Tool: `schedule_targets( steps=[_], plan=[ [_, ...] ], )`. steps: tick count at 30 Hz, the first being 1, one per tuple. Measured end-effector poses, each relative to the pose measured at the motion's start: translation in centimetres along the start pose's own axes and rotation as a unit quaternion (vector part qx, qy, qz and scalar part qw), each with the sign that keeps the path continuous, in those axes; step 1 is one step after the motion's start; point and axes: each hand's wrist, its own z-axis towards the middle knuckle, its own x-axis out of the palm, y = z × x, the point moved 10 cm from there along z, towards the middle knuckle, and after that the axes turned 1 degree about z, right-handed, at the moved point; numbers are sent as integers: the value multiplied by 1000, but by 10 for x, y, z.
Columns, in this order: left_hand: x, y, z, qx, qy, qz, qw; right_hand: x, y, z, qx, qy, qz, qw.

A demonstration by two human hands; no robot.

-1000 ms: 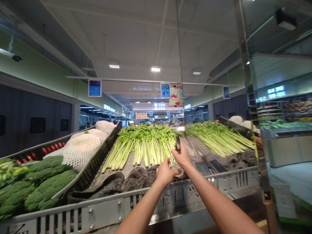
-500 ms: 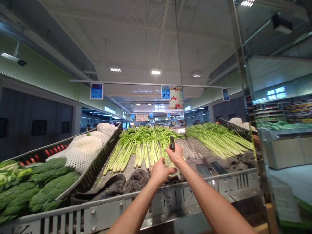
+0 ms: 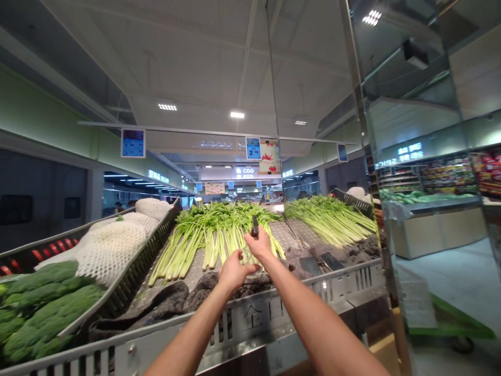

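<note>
While hands point(image 3: 235, 274) are curled, slender leafy celery point(image 3: 211, 243) splays.

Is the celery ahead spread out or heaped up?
Spread out: the celery fans side by side, dimpled surface showing around its stalks.

White ceiling lamps point(image 3: 237, 115) glare against a dim grey ceiling point(image 3: 188, 62); the dark wall point(image 3: 49, 175) at left lies in shadow. Wide-angle distortion stretches the edges; the shelves point(image 3: 489, 169) at far right look blurred.

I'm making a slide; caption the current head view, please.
Right hand holding a small dark object beside the left hand, before leafy celery, with broccoli at far left.
</note>
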Motion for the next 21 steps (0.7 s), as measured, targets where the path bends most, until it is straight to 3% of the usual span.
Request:
schedule_targets(
  steps=[6, 13, 21],
  plan=[
    [-5, 5, -5, -11, -3, 24, 1000, 12, -2, -1, -2, 19, -4, 1000],
    [-20, 24, -2, -16, -27, 39, 999, 32, 21, -8, -46, 42, -5, 998],
    [-51, 48, -12, -30, -58, 77, 995, 70, 40, -20, -52, 86, 5, 995]
  ],
)
